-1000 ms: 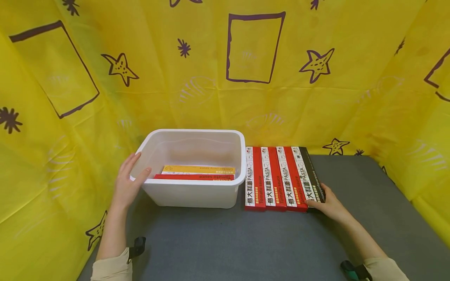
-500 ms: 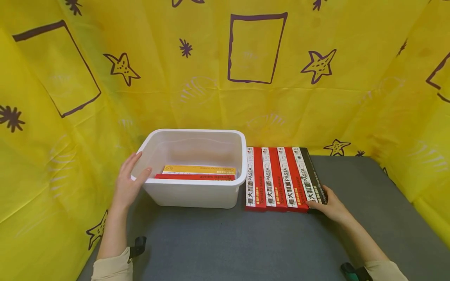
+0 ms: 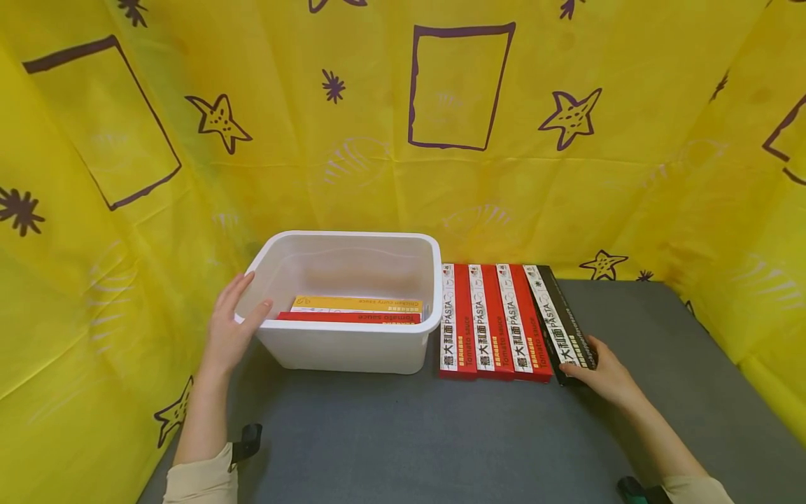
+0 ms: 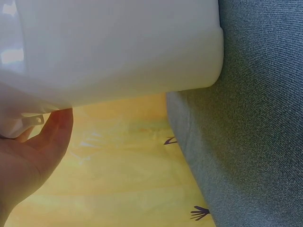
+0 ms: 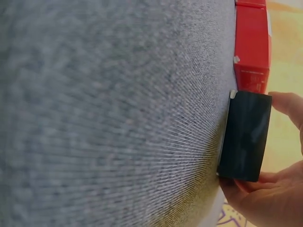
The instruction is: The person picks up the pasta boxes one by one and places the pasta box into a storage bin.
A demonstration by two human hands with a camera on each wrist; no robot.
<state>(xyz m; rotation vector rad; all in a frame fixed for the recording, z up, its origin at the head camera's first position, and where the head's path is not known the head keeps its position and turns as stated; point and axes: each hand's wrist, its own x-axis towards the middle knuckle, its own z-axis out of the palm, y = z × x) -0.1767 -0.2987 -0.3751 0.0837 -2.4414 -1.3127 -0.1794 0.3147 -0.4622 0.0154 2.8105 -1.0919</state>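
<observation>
At the left rim of a white plastic bin (image 3: 340,350) is my left hand (image 3: 229,329), its thumb over the rim; the left wrist view shows a finger (image 4: 57,132) against the bin's outer wall. A yellow pasta box (image 3: 355,304) and a red pasta box (image 3: 346,318) lie inside the bin. My right hand (image 3: 607,374) grips the near end of a black pasta box (image 3: 563,318) between thumb and fingers. In the right wrist view, this black box shows its end face, still low at the tabletop and slightly skewed beside the red boxes.
Three red pasta boxes (image 3: 494,322) lie side by side on the dark grey tabletop (image 3: 403,434), right of the bin. A yellow patterned cloth (image 3: 378,189) hangs behind and along both sides.
My right hand has pulled the black box's near end to the right and slightly towards me, opening a narrow gap beside the red boxes. The left hand has stayed at the bin.
</observation>
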